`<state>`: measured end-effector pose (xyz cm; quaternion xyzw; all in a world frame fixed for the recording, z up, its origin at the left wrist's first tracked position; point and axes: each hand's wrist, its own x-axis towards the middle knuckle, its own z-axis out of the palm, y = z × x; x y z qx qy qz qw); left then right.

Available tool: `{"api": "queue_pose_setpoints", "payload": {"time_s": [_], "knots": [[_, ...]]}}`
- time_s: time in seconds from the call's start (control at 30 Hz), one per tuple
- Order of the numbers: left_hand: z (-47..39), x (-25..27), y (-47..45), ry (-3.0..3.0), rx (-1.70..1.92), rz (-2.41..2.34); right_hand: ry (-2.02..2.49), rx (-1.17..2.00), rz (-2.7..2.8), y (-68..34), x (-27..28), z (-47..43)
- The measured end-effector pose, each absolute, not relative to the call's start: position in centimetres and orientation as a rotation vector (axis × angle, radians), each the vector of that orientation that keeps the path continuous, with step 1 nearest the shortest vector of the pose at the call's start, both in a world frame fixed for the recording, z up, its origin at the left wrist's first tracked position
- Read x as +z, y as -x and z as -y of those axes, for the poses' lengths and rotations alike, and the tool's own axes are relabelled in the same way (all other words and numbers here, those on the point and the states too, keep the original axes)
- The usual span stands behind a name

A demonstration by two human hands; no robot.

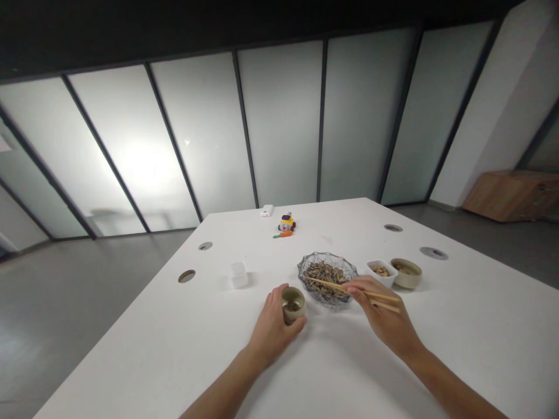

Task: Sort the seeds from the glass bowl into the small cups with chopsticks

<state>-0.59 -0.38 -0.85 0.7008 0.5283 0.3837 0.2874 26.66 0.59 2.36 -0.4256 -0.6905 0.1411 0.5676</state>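
My left hand [275, 326] is wrapped round a small ceramic cup [295, 317], tilted a little towards me, with a few dark seeds at its bottom. In my right hand [382, 311] is a pair of wooden chopsticks [327, 284], their tips over the seeds in a glass bowl. This clear, scallop-edged glass bowl [305, 259] stands just beyond the cup and holds a heap of striped sunflower seeds [325, 273]. Whether the chopstick tips pinch a seed is too small to tell.
Right of the glass bowl, a white dish [386, 280] of nuts touches a second ceramic cup [410, 279]. A clear plastic box [238, 274] sits at left. Farther back are a toy car [286, 222], a toy carrot [285, 234] and a white box [266, 210]. Holes pierce the white table [209, 343].
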Motion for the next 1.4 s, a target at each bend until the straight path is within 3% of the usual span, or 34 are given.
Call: {"api": "queue_pose_setpoints", "payload": {"time_s": [0.73,1.0,1.4], "knots": [[0.4,-0.7,0.7,-1.871,1.032,-1.403,1.068,0.275,1.586,-27.2,2.7,-0.8],[0.4,-0.9,0.6,-1.866,1.062,-1.386,0.977,0.828,1.054,-27.3,2.2,-1.9],[0.3,-1.0,0.6,-1.897,1.041,-1.393,0.87,1.142,0.847,-26.9,3.3,-1.7]]}}
